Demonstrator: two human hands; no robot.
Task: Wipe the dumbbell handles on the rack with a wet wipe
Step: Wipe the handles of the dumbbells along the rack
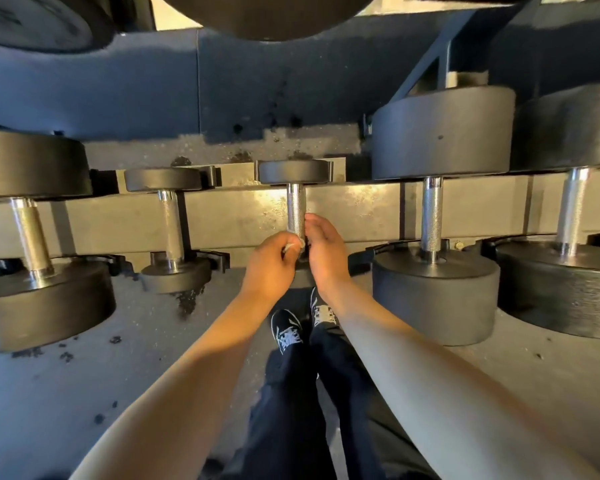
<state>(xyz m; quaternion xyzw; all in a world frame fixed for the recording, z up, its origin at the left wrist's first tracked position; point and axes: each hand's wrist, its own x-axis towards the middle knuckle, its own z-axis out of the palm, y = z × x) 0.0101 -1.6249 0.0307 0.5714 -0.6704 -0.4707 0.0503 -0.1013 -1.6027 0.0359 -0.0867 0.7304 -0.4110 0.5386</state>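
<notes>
Five dumbbell handles show along the rack's [326, 216] lower rail; the head view cannot tell which are already wiped, so I judge the work mid-way, with the middle handle [296, 211] in hand and its neighbours possibly still to do. Left hand [272, 261] pinches the wet wipe [293, 244] against that handle's near end; right hand [324, 249] curls beside it, its grip half hidden; both forearms reach forward, close together.

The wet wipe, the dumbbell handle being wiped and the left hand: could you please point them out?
wet wipe [296, 244], head view, white edge by the handle.
dumbbell handle [296, 209], head view, knurled middle.
left hand [270, 263], head view, back of hand.
</notes>
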